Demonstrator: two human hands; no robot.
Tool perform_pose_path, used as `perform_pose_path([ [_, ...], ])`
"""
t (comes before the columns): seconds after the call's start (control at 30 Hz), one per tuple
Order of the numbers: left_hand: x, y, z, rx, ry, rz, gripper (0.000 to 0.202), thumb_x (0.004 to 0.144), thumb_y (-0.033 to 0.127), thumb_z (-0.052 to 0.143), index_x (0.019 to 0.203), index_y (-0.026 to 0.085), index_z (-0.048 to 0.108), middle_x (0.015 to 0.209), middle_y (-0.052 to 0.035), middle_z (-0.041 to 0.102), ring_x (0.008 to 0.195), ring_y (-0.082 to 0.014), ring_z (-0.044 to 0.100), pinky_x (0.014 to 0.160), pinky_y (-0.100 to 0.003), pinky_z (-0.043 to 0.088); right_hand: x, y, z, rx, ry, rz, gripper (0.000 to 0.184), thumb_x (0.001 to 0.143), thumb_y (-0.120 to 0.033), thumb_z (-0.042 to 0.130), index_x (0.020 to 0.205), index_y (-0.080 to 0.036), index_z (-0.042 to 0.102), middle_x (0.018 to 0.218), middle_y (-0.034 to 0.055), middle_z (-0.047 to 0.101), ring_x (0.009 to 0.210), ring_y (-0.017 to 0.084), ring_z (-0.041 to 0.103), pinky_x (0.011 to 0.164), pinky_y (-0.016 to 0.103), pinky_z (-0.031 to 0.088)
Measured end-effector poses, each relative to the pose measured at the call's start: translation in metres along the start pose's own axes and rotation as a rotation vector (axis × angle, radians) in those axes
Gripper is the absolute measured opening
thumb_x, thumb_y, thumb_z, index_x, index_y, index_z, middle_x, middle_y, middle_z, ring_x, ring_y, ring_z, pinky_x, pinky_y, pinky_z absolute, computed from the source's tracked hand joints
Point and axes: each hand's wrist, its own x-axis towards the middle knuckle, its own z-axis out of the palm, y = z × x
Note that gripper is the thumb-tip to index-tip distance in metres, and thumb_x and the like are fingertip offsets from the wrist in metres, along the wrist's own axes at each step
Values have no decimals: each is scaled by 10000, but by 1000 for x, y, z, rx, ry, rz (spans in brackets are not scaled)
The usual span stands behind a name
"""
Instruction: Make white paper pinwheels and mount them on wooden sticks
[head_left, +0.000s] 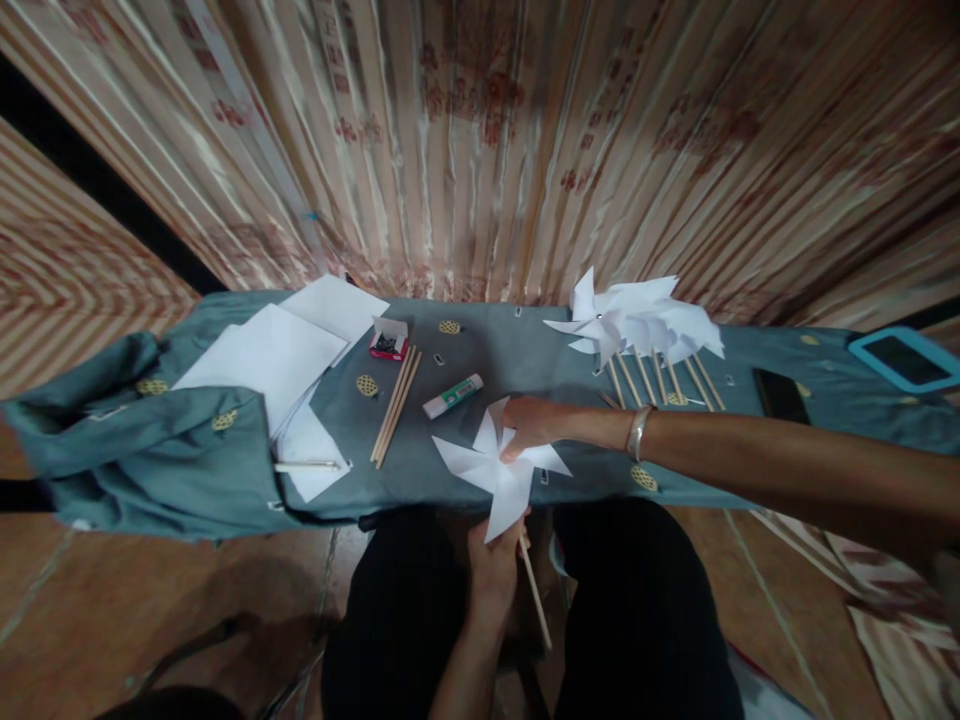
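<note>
Pinwheel [495,478] lies at the worktop's [525,350] near edge, just below the glue stick [452,397]. The right hand [529,425] holds its centre with the fingertips, probably to keep the folded tips together. The left hand [495,562] grips the stick [535,592] beneath it.

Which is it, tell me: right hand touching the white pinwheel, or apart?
Touching. The head view shows the right hand pressing fingertips onto the pinwheel centre.

my table [510,350], teal cloth over it | left: white paper sheets [262,355] | centre: pin box [388,340], wooden sticks [396,405], glue stick [452,396] | right: finished pinwheels [637,320], black phone [780,395], blue-cased device [904,358] | near edge: white pinwheel [499,470] under my right hand [529,425]
</note>
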Motion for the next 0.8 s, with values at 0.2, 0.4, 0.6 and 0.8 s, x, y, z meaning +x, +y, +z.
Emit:
perform_pose_path([
  [0.2, 0, 2, 2, -49, -2, -23, 242, 547, 345, 749, 604, 111, 736, 471, -2, 546, 470, -98, 448, 503, -244, 320, 4, 0, 1, -35, -13, -18, 438, 686, -443, 718, 993, -131, 706, 959, 96, 713, 841, 235, 650, 633, 255, 430],
  [0.4, 1, 0, 3, -109, 0, -35, 262, 528, 342, 764, 633, 102, 748, 479, -1, 546, 481, -93, 449, 520, -244, 321, 1, -5, -2, -12, -20, 45, 461, 689, -442, 722, 1022, -125, 708, 960, 94, 721, 802, 222, 651, 610, 250, 422],
  [0.6, 0, -3, 12, -214, -4, -45, 314, 499, 362, 807, 653, 97, 738, 495, 3, 543, 485, -88, 439, 507, -243, 312, 1, -7, -1, -24, -8, 46, 484, 695, -438, 729, 1047, -106, 706, 999, 113, 721, 809, 233, 654, 589, 255, 406],
  [0.8, -2, -9, 25, -311, 45, -70, 366, 475, 392, 829, 698, 126, 715, 575, 4, 578, 526, -100, 478, 530, -249, 374, 1, -5, 0, 1, -8, 58, 450, 693, -440, 730, 1025, -137, 716, 939, 85, 728, 805, 226, 655, 620, 254, 422],
])
